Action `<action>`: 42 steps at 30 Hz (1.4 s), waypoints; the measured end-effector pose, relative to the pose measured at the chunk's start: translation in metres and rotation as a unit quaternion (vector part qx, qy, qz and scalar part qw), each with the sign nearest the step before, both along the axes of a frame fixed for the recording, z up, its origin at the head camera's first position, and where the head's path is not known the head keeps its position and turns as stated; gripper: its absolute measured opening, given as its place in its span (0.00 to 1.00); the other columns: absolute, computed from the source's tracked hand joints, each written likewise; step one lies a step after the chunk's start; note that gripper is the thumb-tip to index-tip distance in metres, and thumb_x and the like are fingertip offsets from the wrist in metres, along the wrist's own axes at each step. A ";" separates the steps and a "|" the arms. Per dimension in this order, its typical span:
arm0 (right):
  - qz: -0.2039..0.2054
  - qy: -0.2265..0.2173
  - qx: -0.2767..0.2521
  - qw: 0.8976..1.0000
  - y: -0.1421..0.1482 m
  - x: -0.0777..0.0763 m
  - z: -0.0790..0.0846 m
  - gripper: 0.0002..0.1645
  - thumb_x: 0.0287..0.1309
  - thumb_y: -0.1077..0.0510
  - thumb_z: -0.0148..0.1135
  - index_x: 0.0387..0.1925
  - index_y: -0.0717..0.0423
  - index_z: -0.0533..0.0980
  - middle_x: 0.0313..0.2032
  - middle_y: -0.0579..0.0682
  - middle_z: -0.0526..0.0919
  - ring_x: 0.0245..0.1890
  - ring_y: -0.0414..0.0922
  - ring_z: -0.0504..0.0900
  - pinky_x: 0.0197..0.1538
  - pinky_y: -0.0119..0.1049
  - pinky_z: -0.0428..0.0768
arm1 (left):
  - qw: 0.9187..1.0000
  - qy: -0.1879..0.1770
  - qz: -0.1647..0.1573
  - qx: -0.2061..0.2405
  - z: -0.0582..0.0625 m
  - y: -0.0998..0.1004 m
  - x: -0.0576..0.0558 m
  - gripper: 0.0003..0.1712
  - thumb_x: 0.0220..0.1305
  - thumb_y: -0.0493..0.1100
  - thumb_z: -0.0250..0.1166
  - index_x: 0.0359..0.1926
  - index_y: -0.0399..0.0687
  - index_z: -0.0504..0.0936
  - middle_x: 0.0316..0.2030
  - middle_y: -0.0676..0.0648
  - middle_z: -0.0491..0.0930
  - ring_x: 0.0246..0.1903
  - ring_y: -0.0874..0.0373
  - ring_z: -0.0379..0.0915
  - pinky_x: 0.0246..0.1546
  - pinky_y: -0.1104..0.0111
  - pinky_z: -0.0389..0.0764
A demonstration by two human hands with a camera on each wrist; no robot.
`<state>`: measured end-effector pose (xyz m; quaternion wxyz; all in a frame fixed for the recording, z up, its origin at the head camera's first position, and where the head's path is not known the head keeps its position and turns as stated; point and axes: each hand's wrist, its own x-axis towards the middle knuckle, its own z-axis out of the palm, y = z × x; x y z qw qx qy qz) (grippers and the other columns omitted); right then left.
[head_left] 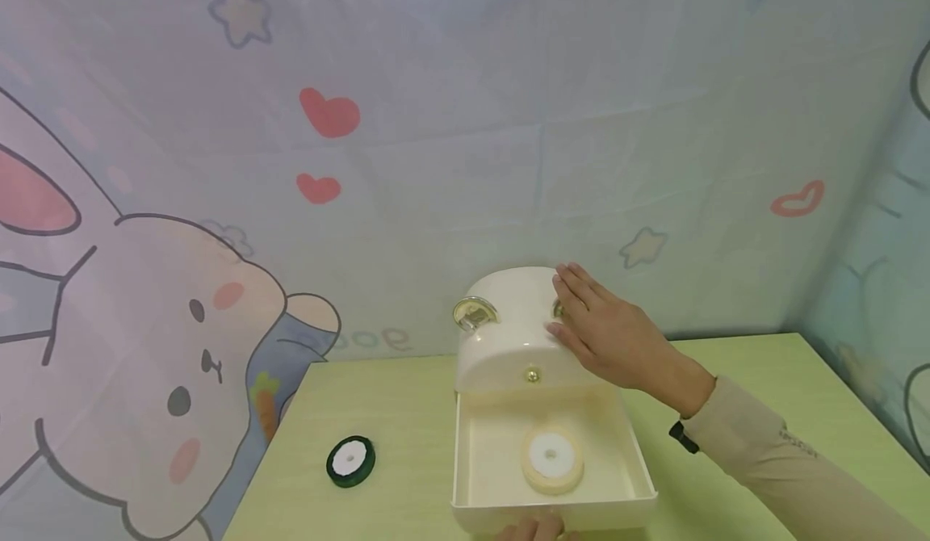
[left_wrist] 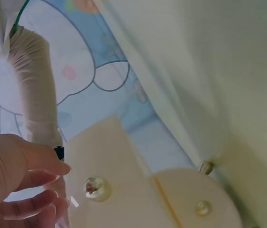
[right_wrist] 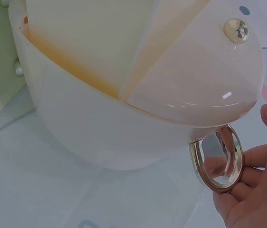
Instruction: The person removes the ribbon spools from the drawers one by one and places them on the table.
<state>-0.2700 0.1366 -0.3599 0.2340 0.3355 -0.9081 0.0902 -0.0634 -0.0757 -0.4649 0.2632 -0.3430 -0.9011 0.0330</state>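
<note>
A glossy white box (head_left: 512, 291) with a domed lid and gold ring-shaped ears (head_left: 475, 313) stands towards the back of the table. Its cream drawer (head_left: 501, 444) sticks out at the front, holding a spool of cream ribbon (head_left: 552, 460). My right hand (head_left: 613, 335) rests on the lid's right side with fairly straight fingers, touching the right ring ear (right_wrist: 217, 159). At the drawer's front edge is my left hand (head_left: 536, 528), mostly cut off by the frame. In the left wrist view, the left hand (left_wrist: 22, 183) has loosely bent fingers beside the drawer front, off its round knob (left_wrist: 97, 188).
On the green table (head_left: 407, 412), left of the box, lies a spool of dark green ribbon (head_left: 351, 461). A printed cloth (head_left: 450, 161) hangs right behind the table. Another gold knob (head_left: 533, 375) sits on the lid's front.
</note>
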 end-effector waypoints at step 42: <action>0.000 0.018 -0.001 1.000 0.000 0.000 0.000 0.42 0.76 0.44 0.56 0.75 0.72 0.62 0.78 0.67 0.64 0.80 0.62 0.62 0.73 0.57 0.74 | 0.980 -0.018 -0.199 0.008 0.135 -0.034 -0.060 0.21 0.62 0.51 0.76 0.53 0.55 0.81 0.48 0.55 0.81 0.43 0.64 0.79 0.45 0.77 0.81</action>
